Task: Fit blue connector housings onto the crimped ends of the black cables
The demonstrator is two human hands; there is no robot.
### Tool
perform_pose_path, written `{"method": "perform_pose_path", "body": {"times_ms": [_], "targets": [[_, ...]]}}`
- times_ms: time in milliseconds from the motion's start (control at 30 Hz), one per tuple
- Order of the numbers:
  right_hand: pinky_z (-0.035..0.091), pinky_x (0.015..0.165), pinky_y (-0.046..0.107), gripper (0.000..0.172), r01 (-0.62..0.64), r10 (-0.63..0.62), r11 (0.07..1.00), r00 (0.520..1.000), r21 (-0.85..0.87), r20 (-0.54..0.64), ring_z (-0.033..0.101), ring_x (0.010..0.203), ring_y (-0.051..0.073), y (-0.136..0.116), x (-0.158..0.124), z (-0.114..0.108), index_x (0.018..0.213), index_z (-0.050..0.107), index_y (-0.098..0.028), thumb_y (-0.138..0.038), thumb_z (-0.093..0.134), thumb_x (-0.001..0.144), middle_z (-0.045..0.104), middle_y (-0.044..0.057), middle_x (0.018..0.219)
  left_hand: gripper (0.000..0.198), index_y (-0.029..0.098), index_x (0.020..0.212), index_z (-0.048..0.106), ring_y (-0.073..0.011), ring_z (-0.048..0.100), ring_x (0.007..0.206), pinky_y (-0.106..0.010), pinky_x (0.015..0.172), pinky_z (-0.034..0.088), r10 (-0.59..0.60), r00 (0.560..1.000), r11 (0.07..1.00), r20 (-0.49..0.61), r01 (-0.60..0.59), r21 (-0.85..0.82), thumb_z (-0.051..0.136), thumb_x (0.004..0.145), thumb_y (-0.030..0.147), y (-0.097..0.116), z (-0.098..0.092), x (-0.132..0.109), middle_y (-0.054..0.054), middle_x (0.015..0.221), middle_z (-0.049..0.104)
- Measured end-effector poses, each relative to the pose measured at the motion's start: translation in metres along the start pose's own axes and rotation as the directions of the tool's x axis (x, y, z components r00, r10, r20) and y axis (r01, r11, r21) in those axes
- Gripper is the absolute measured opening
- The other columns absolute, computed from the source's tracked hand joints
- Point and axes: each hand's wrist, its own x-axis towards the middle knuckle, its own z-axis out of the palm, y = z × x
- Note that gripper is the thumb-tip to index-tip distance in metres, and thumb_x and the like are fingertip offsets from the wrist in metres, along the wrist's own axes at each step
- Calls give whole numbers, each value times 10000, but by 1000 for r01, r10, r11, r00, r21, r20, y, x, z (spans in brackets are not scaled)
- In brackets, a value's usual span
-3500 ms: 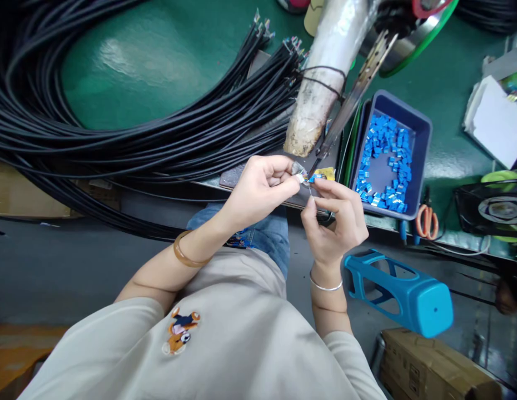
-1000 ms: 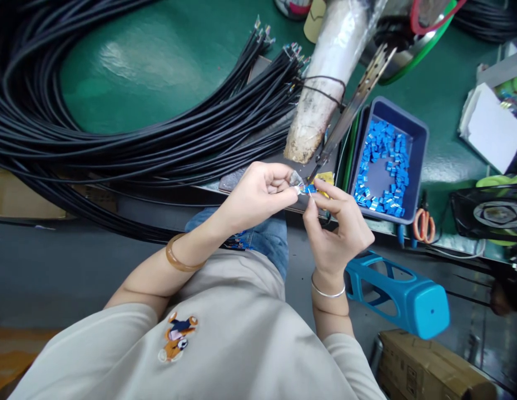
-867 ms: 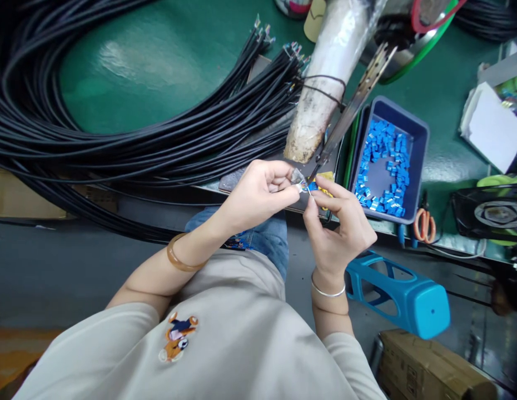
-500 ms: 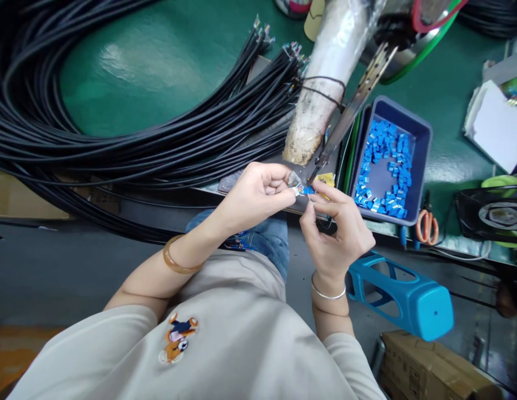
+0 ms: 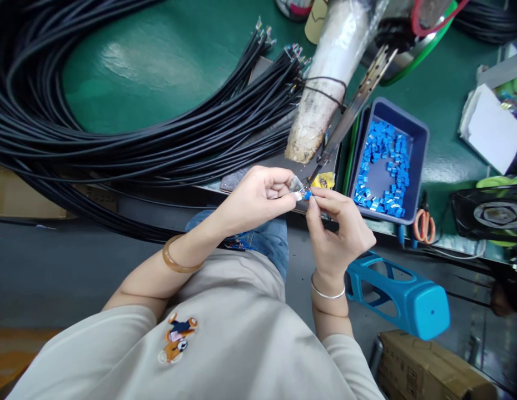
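Note:
My left hand (image 5: 267,191) is closed in a pinch around the end of a cable with fine coloured strands (image 5: 302,194). A grey covering shows at its fingertip. At the strands' end sits a small blue connector (image 5: 307,195). My right hand (image 5: 336,222) pinches at the connector's right end with thumb and index finger; a thin pale wire beside the fingertips is too small to make out fully. Just above the connector is the tip of a soldering iron (image 5: 336,136), fixed on a slant and pointing down. Whether the tip touches the connector I cannot tell.
A grey bin (image 5: 424,150) of blue connectors stands right of the hands. Black cables (image 5: 158,150) lie in a thick bundle at left. A wrapped duct pipe (image 5: 314,105) hangs above. Orange-handled scissors (image 5: 424,226) lie at the edge, over a blue stool (image 5: 425,305).
My right thumb has moved up to close against the index finger beside the connector; earlier a gap with a thin wire showed between them. The left hand has barely moved.

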Motion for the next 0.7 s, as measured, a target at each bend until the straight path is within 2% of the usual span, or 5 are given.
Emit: {"method": "perform_pose_path", "body": {"times_ms": [100,200,267,433,700], "targets": [[636,731,223,132,-117,115,985,993,127,27,756,857,127,-4,0,-2,920,669,-221,-100,681,867,770,-9,942,96,128,718,587,-39,349,539,-185,486,259,-6,1000,1000,-16,5,-11,649,770,179,1,-1,-2,37,608,445],[655,698,236,89,-311,285,899,950,309,128,757,816,130,-8,-1,-4,888,678,-208,-120,677,874,761,-9,920,90,119,707,595,-32,355,525,-172,469,260,-8,1000,1000,-23,7,-26,666,740,163,4,-1,-3,38,593,463],[652,667,231,80,-347,328,868,938,356,114,753,756,120,-9,-2,-6,883,683,-200,-122,688,868,764,-8,925,96,118,696,593,-25,345,506,-163,454,252,-8,1000,999,3,8,-33,671,737,155,4,-1,-4,46,571,453],[619,587,228,92,-224,222,933,974,281,39,747,704,122,-9,-8,-8,903,678,-206,-129,700,858,787,21,999,132,125,685,569,-20,367,487,-148,439,273,-6,999,999,42,8,-40,670,766,151,3,-3,-7,50,560,470],[635,758,254,186,3,-10,995,998,104,62,780,876,162,-7,-11,-8,953,667,-233,-83,695,847,800,9,980,152,139,707,565,-18,400,426,-141,408,298,-2,999,999,44,4,-40,669,806,187,2,-4,-6,52,535,527]]}}
